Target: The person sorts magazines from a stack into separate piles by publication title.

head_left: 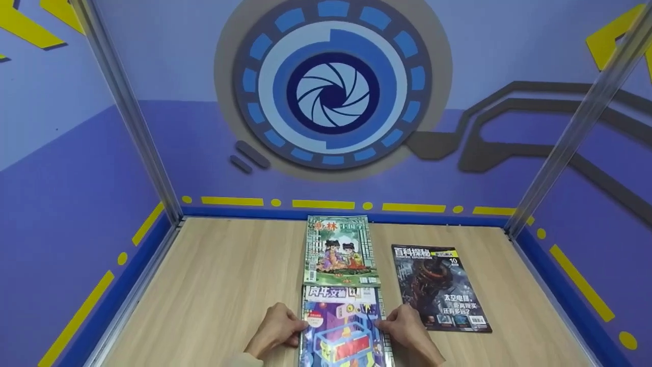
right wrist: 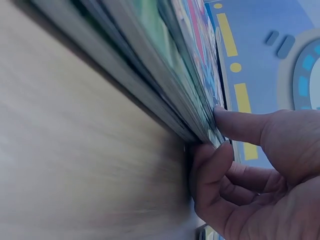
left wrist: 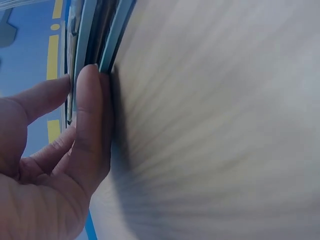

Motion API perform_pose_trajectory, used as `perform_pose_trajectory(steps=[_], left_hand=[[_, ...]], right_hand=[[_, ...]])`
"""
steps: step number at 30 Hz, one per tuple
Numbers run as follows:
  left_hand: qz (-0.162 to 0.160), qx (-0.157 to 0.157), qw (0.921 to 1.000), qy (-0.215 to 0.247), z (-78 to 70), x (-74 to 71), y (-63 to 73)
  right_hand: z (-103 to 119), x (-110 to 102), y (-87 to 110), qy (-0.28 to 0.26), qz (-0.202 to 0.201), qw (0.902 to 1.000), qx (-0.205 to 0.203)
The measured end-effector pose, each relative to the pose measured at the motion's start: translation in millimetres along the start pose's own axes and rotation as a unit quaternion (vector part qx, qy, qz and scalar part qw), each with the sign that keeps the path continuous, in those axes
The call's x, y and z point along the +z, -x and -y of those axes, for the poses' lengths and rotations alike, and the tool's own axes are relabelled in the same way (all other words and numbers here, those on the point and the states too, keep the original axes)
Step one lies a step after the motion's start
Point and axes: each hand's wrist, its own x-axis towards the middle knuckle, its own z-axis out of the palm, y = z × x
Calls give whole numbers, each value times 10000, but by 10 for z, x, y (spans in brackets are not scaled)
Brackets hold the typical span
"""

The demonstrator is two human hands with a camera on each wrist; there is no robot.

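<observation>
A magazine with a purple cover [head_left: 342,331] lies on top of a stack near the front of the table, its lower end cut off by the head view. My left hand [head_left: 277,326] holds its left edge, thumb on the cover and fingers along the side. In the left wrist view, the left fingertips [left wrist: 89,75] lie against the layered edges of the stack. Opposite, my right hand [head_left: 409,329] grips the right edge, thumb over the cover and fingers curled at the lower magazines' edges [right wrist: 150,80]. A green magazine [head_left: 341,255] adjoins the purple one's far end.
To the right lies a dark magazine [head_left: 438,290], slightly turned, its lower left corner beside my right hand. The light wooden table [head_left: 219,275] ends at a purple-blue back wall [head_left: 193,148]. Metal posts [head_left: 127,112] stand at both back corners.
</observation>
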Motion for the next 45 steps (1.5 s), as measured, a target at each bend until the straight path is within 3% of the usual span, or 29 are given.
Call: perform_pose_trajectory(steps=[14, 20, 27, 35, 40, 45], left_hand=[[145, -460, 9984, -305, 16, 45, 174], [180, -452, 9986, -216, 31, 20, 237], [159, -348, 9983, -448, 19, 39, 267], [168, -753, 9968, -199, 54, 64, 290], [121, -624, 9980, -10, 94, 61, 334], [377, -416, 9982, -218, 146, 34, 419]], right_hand=[[-46, -5, 222, -652, 344, 9960, 496], [-89, 14, 279, -738, 304, 9961, 363], [-108, 1, 305, -744, 374, 9956, 422], [-124, -22, 336, -617, 493, 9961, 400], [-131, -39, 382, -696, 509, 9953, 436], [-148, -39, 525, -419, 856, 9926, 757]])
